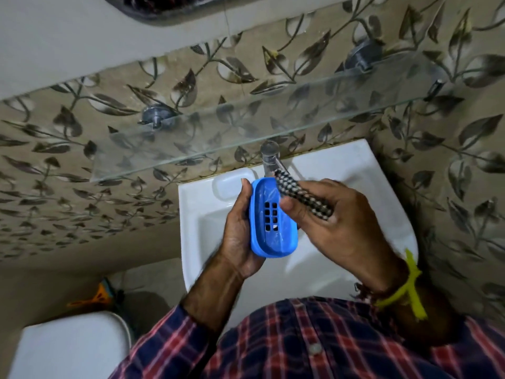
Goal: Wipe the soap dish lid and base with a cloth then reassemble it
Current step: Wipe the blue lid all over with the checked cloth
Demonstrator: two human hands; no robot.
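Note:
A blue plastic soap dish (270, 236) with a block of drain slots in its middle rests in my left hand (237, 231), held upright over the sink with its hollow side facing me. My right hand (336, 222) grips a black-and-white checked cloth (303, 195), bunched between thumb and fingers. The cloth's tip touches the dish's upper right rim. Only one blue part of the dish shows; I cannot tell whether it is lid or base.
A white sink (199, 214) sits below my hands, with a chrome tap (269, 160) at its back. A glass shelf (218, 138) juts from the leaf-patterned wall above. A white toilet tank (71, 348) stands at lower left.

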